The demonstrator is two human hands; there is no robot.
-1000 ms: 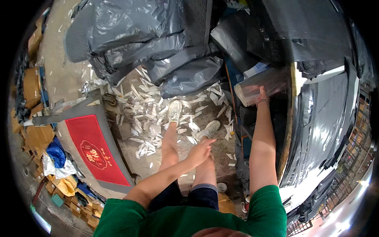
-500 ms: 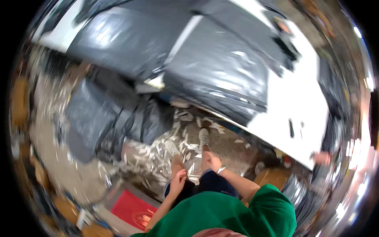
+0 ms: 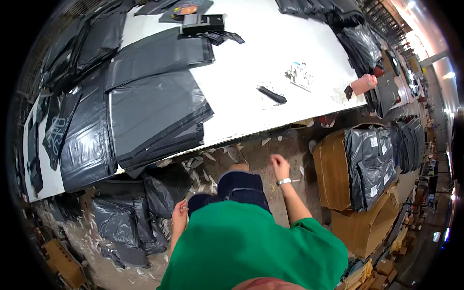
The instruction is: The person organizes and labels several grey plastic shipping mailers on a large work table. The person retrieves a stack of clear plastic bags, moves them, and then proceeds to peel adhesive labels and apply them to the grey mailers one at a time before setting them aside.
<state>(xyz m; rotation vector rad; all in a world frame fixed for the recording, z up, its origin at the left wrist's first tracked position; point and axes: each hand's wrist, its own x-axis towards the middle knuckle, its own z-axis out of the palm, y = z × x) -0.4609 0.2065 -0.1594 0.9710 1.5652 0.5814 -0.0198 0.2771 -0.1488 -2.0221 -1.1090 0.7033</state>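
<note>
My right hand (image 3: 280, 167), with a white band on its wrist, hangs in front of me beside the white table. Its fingers are loosely bent and nothing shows in them. Low at my left side is my left hand (image 3: 180, 211), its fingers half curled and also without a visible object. The table edge and a dark plastic-wrapped bundle (image 3: 116, 220) on the floor are nearest to it. On the white tabletop (image 3: 241, 72) lie large black plastic packages (image 3: 154, 106), a black box cutter (image 3: 272, 94) and some small clear pieces (image 3: 300, 76).
A cardboard box (image 3: 333, 169) of dark plastic-wrapped packages stands right of me. A pink cylindrical object (image 3: 363, 84) sits at the table's right corner. A black open box (image 3: 203, 23) is farther back. White scraps (image 3: 205, 176) litter the floor.
My view has swung to the right along the table, bringing the cardboard box into plain sight. My hands, close together before, are now apart, the right one farther forward.
</note>
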